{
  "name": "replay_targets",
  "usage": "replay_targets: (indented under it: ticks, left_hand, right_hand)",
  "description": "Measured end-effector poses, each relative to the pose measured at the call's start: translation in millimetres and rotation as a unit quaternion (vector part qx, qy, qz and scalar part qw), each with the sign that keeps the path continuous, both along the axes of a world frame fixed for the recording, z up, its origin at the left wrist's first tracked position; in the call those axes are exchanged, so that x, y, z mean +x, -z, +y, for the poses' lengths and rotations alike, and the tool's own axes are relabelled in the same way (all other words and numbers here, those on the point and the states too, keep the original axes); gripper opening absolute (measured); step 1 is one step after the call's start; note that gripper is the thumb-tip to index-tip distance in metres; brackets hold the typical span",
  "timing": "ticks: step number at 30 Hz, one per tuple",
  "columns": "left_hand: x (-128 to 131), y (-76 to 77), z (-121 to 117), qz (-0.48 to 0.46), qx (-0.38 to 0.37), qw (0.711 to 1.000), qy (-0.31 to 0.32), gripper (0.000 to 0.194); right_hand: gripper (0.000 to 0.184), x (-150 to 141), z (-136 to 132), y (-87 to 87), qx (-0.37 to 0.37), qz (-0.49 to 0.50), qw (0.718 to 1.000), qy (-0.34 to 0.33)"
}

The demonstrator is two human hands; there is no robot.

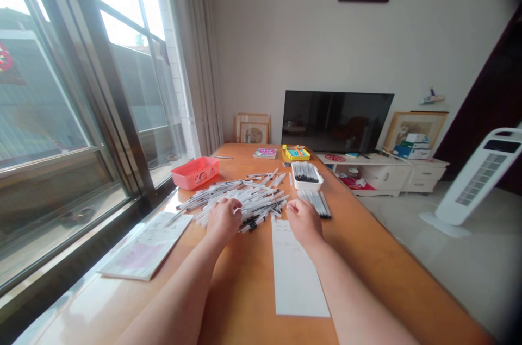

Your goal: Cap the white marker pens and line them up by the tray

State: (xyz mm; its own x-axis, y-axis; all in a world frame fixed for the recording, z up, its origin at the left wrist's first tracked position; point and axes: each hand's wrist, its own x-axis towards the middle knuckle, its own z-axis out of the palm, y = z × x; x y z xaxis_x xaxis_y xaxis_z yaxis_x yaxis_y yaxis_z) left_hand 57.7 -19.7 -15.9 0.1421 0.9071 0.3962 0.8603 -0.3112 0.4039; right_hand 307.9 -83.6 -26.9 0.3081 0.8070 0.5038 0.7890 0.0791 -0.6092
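A large loose heap of pens (248, 195), mostly clear or white with black parts, lies on the wooden table. At the heap's near edge is my left hand (223, 218), its fingers curled inward; what they hold, if anything, is hidden. My right hand (304, 221) is closed above the top of a long sheet of paper (297, 285), thumb and fingers drawn together, with their contents not visible. Just beyond it, a row of pens (316, 202) lies side by side. Behind that row, a white box (309, 184) holds several pens standing close together.
A pink box (196, 173) stands left of the heap. A notebook (149, 247) lies by the left edge. Farther back are a colourful booklet (265, 153) and a yellow box (297, 154). The table (244, 301) ends along a slanting right edge.
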Motion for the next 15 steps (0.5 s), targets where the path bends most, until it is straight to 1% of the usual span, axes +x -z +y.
replay_targets:
  ticks: [5,8,11,15]
  left_hand:
    - [15,-0.2,-9,0.066,0.026,0.997,0.028,0.033]
    - [22,3.3,-9,0.088,0.037,0.995,0.037,0.031]
    - [25,4.6,-8,0.09,0.046,0.994,0.038,0.026]
    - [25,1.6,-9,0.065,0.053,0.996,0.033,0.025]
  right_hand:
    - [0.016,-1,0,2.7,0.013,-0.007,1.0,0.002]
    - [0.016,-2,2,3.8,0.016,-0.01,1.0,0.001]
    - [0.016,-2,3,4.1,0.019,-0.011,1.0,0.0]
    - [0.016,-3,3,2.4,0.02,-0.004,1.0,0.0]
